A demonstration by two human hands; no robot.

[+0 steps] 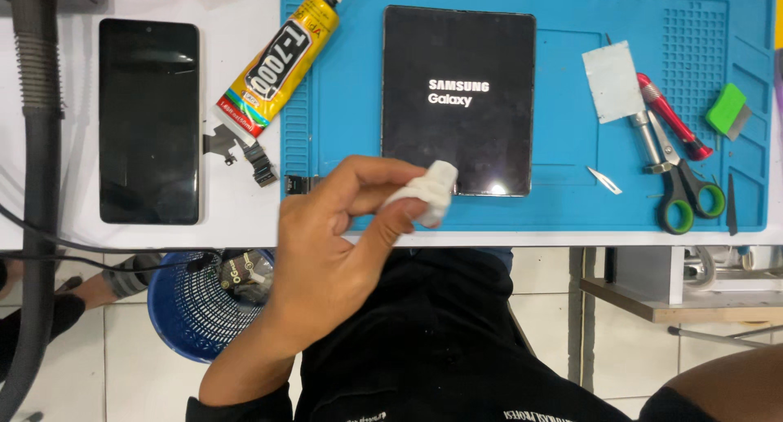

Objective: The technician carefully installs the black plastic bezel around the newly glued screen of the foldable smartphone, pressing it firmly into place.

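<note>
We see the left hand (pixel 326 251) curled in tight, thumb and forefinger pinching a small white wad (pixel 430 191) between their tips, the other fingers folded toward the palm. The wad hovers at the near left corner of the tablet (pixel 459 100), which lies flat on the blue mat (pixel 563 202) with its screen lit. At ten o'clock from the hand, a yellow glue tube (pixel 281 63) lies tilted across the mat's edge; further left, a dark phone (pixel 149 120) rests on the tabletop (pixel 236 210). At three o'clock, scissors (pixel 681 181) sit near the mat's right end. The right hand is out of view.
</note>
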